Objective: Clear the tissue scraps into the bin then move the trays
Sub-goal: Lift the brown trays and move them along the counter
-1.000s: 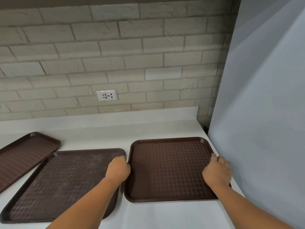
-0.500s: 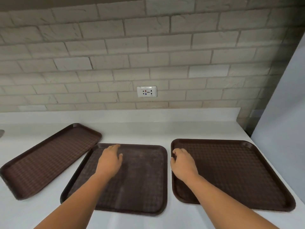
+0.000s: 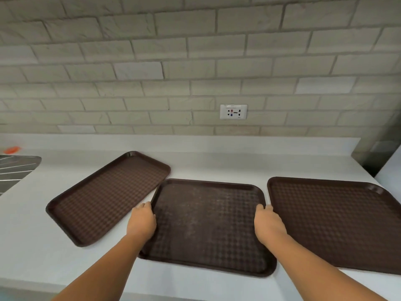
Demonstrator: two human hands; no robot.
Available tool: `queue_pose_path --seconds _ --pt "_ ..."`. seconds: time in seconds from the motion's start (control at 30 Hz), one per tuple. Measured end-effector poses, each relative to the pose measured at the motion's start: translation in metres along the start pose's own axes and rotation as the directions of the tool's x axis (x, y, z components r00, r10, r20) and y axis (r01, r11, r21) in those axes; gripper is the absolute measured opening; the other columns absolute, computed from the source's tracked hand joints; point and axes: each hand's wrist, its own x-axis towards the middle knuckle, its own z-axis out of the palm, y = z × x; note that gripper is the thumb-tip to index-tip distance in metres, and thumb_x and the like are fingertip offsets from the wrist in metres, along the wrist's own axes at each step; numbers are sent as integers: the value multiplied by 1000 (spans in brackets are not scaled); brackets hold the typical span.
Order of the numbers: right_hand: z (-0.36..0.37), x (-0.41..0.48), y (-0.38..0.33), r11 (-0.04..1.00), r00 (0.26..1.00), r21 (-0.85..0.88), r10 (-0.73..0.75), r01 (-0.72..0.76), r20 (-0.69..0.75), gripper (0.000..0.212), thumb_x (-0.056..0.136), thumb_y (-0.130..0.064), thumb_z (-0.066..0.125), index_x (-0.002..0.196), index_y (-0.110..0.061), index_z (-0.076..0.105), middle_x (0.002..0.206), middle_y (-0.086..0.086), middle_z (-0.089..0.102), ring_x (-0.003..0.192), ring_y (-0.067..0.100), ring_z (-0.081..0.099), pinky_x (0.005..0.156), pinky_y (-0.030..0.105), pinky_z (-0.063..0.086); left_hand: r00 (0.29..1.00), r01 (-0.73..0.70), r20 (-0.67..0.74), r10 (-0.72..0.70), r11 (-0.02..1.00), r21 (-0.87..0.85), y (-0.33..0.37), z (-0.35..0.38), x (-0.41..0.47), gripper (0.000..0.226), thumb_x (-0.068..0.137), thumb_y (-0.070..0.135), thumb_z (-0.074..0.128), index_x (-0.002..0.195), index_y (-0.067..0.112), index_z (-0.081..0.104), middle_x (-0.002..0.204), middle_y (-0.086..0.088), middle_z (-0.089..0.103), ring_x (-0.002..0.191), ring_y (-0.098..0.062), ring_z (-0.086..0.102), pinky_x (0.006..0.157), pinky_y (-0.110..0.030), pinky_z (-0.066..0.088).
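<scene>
- Both hands now sit on the middle tray (image 3: 208, 224). Half a second ago the left hand (image 3: 142, 222) lay flat on its floor and the right hand (image 3: 268, 224) was at the right tray (image 3: 334, 222).
- The left hand curls its fingers over the middle tray's left rim and the right hand over its right rim. Both appear to grasp it, though the fingertips are hidden.
- The middle tray lies flat on the white counter (image 3: 217, 164), squarely between the two hands, so both are equally near.
- The right fingers occupy the thin gap beside the right tray. The left hand sits in the wedge beside the skewed left tray (image 3: 108, 196), whose far corner nearly meets the middle tray.
- I judge a straight lift best, since sliding sideways would likely bump a neighbour.
- No tissue scraps or bin are in view.
</scene>
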Motion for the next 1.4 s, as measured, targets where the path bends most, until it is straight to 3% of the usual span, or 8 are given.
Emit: queue_pose_path --seconds 0.13,0.33,0.5,0.63,0.8,1.07,1.27,1.4 --pt "1 -3 -8 994 991 14 104 -105 82 81 82 0 61 150 -9 19 142 17 30 117 31 53 96 37 48 999 19 38 -20 1000 10 -5 6 1 20 94 13 48 115 12 50 109 -9 59 98 -24 58 82 -33 49" --pt "0 -6 -9 979 988 131 156 -155 -1 56 88 -1 51 141 -10 34 132 14 35 100 26 60 87 34 51 998 69 -2 -69 991 -114 -13 8 5 21 95 7 42 113 10 54 112 -11 51 81 -20 57 78 -34 52" --pt "-16 0 3 930 967 366 128 -40 -221 48 91 -1 43 137 -12 40 120 9 44 91 31 61 83 40 52 993 40 -93 -73 948 -316 -4 -10 12 40 101 14 41 140 8 44 132 -15 47 102 -28 58 93 -39 47" --pt "-38 3 19 761 914 642 189 94 -358 45 94 -7 53 139 -6 48 126 15 59 112 31 59 98 36 46 982 4 -168 -87 898 -440 18 -31 20 38 101 15 44 138 9 47 130 -14 49 109 -30 56 96 -43 45" --pt "-71 -2 50 594 880 770 208 234 -428 14 96 -14 57 103 -15 69 86 -3 68 87 22 66 68 22 45 960 -30 -251 -126 844 -536 52 -47 22 28 101 20 44 126 12 55 120 -9 57 101 -25 58 90 -42 50" --pt "-102 -2 128 388 928 879 132 276 -349 48 103 -28 44 150 -30 34 145 -15 45 132 7 41 115 35 30 935 -142 -332 -121 731 -667 146 -61 -8 29 101 15 45 128 10 56 119 -7 63 110 -27 59 94 -36 43" --pt "-118 -13 213 454 853 865 344 215 -392 20 98 -17 47 113 -22 60 106 -6 65 99 17 62 84 29 50 961 -178 -275 -19 721 -670 221 -40 -33 23 98 16 50 117 18 62 98 4 64 90 -20 57 81 -34 42" --pt "-120 -19 269 489 796 861 460 143 -393 3 91 -14 57 92 -13 60 82 0 62 83 25 61 68 29 41 978 -203 -171 117 709 -676 253 -10 -49 36 95 16 51 125 32 60 98 8 70 90 -21 66 81 -38 52"
